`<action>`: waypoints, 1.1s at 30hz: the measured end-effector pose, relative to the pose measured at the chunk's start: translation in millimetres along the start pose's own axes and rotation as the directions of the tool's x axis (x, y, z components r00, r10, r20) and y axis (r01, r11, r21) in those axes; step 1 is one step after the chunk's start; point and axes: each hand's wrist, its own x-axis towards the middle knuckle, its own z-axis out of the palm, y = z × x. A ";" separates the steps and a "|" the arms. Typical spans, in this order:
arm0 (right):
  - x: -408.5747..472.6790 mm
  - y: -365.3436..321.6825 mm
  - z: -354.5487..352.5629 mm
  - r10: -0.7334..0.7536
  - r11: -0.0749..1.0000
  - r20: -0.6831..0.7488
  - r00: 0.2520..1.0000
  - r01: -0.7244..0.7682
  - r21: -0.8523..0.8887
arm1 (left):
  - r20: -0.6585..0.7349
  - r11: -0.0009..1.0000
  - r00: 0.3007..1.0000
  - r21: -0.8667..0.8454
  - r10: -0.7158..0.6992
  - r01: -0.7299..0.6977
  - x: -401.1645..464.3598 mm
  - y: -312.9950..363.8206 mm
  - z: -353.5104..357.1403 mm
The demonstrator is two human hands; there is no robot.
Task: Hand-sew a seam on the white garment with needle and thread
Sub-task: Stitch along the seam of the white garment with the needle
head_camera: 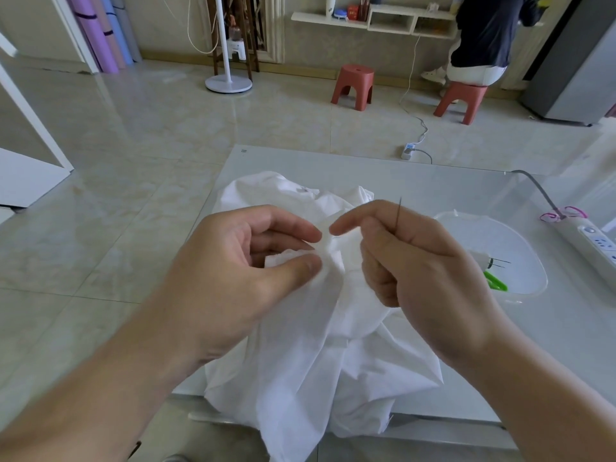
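Garment [300,355] on table [433,181], hanging over near edge.
Right of garment: bowl [520,241], then power strip [593,248]. Behind garment, across floor: two stools [353,86]. Both hands above garment.

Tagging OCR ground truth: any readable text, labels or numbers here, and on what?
None is readable.
Small mark at the glass table's far left corner: too small.
Garment neck label: blurred.
Red box on the wall shelf: print too small.
Power strip markings: illegible.

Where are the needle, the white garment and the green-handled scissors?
needle [398,213]: head view, mid-shaft above the right hand.
white garment [310,355]: head view, draped front fabric.
green-handled scissors [496,283]: head view, green handle in the bowl.
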 end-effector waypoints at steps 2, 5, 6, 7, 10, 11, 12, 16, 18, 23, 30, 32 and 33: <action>-2.5 -3.0 3.4 -0.017 0.999 0.098 0.995 0.021 -0.038 | 0.007 1.000 1.000 0.007 0.000 0.000 -1.5 1.3 0.6; -3.6 -3.4 7.1 0.002 0.986 0.156 0.988 0.024 -0.163 | 0.023 1.000 1.000 -0.001 0.011 -0.011 -2.2 1.7 0.6; -3.8 -2.9 7.2 0.007 0.982 0.163 0.987 0.024 -0.189 | 0.027 1.000 1.000 0.000 0.011 -0.011 -1.9 1.9 0.7; -3.7 -2.9 7.1 0.015 0.978 0.166 0.986 0.020 -0.208 | 0.028 1.000 1.000 0.002 0.010 -0.010 -1.7 1.8 0.7; -3.1 -3.0 5.1 0.028 0.967 0.153 0.988 0.012 -0.255 | 0.019 1.000 1.000 -0.024 0.003 -0.002 -1.5 1.4 0.2; -2.9 -3.4 4.6 0.030 0.965 0.146 0.989 0.010 -0.262 | 0.017 1.000 1.000 -0.026 0.007 -0.007 -1.5 0.9 -0.3; -2.9 -3.4 4.5 0.033 0.966 0.138 0.990 0.005 -0.260 | 0.018 1.000 1.000 -0.022 0.008 -0.007 -1.2 0.2 -1.0; -1.8 -2.8 6.1 0.033 0.973 0.113 0.993 -0.006 -0.231 | 0.095 0.998 0.994 -0.026 -0.057 0.060 0.1 -1.0 -3.5; -0.6 -1.1 6.2 0.032 0.972 0.084 0.996 -0.011 -0.236 | 0.115 0.996 0.990 -0.017 -0.080 0.083 0.2 -0.5 -4.7; 1.9 1.5 7.6 0.038 0.974 0.016 0.999 -0.033 -0.225 | 0.061 0.996 0.996 0.059 -0.063 0.060 0.1 -1.6 -5.4; -1.5 -6.2 3.5 0.103 0.992 0.022 0.994 -0.102 -0.073 | 0.000 0.999 1.000 0.046 -0.021 0.021 1.2 -3.3 -4.5; -2.5 -9.3 1.9 0.172 0.985 0.063 0.983 -0.171 -0.023 | 0.000 0.999 1.000 0.049 -0.014 0.014 1.2 -4.2 -4.8; -2.4 -11.5 1.6 0.210 0.978 0.073 0.975 -0.211 0.005 | 0.004 0.999 1.000 0.051 -0.009 0.009 1.4 -4.6 -5.4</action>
